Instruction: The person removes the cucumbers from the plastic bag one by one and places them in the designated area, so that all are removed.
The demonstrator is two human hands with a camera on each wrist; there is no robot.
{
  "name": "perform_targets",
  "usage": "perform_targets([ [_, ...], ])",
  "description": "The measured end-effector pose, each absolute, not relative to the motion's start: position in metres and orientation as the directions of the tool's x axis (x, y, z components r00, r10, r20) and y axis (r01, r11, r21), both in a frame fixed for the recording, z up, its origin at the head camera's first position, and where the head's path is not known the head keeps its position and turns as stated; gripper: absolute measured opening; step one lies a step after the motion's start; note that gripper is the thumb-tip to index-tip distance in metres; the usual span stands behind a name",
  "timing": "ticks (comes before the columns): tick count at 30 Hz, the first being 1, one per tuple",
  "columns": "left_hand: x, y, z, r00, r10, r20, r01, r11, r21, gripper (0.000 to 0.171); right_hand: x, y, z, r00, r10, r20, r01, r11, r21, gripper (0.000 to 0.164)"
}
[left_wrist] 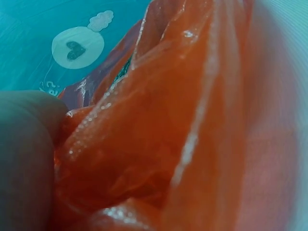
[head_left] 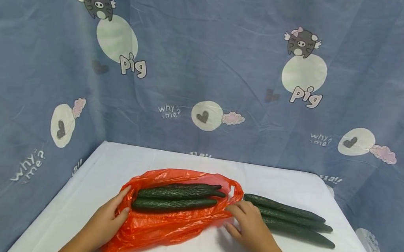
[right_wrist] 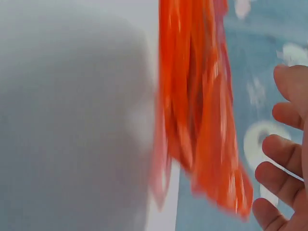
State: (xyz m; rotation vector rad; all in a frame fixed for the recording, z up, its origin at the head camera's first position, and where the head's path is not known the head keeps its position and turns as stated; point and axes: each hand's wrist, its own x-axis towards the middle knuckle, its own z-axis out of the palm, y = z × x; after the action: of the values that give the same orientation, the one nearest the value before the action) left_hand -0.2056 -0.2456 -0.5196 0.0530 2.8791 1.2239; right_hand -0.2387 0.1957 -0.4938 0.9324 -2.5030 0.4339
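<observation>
An orange-red plastic bag (head_left: 165,234) lies on the table with its mouth spread wide. Inside it rest three dark green cucumbers (head_left: 179,192), side by side. At the bag's left end my left hand (head_left: 107,221) holds its edge, thumb and fingers apart on the plastic. The left wrist view is mostly filled by the crumpled bag (left_wrist: 139,139), so the fingertips are hidden there. My right hand (head_left: 251,226) is by the bag's right end, its fingers spread and loosely bent. In the right wrist view those fingers (right_wrist: 281,180) stand apart from the hanging plastic and hold nothing.
Three more cucumbers (head_left: 290,220) lie together on the white tabletop (head_left: 276,179), just right of the bag and partly behind my right hand. A blue printed cloth (head_left: 207,63) hangs behind and beside the table.
</observation>
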Motion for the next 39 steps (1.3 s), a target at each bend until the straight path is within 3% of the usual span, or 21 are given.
perform_targets([
  [16,-0.202,-0.245,-0.516,-0.999,0.041,-0.021,0.013,0.682,0.732,0.075,-0.25,0.09,-0.477,-0.772,-0.606,0.192,-0.634,0.707,-0.313,0.045],
  [27,-0.202,-0.246,-0.518,-0.999,0.034,-0.027,0.003,0.686,0.727,0.075,-0.259,0.048,-0.49,-0.799,-0.599,0.054,-0.592,0.767,-0.248,0.057],
  [39,-0.204,-0.246,-0.52,-0.999,0.046,0.004,0.035,0.692,0.721,0.075,-0.254,0.035,-0.498,-0.819,-0.571,0.058,-0.573,0.812,-0.11,0.064],
])
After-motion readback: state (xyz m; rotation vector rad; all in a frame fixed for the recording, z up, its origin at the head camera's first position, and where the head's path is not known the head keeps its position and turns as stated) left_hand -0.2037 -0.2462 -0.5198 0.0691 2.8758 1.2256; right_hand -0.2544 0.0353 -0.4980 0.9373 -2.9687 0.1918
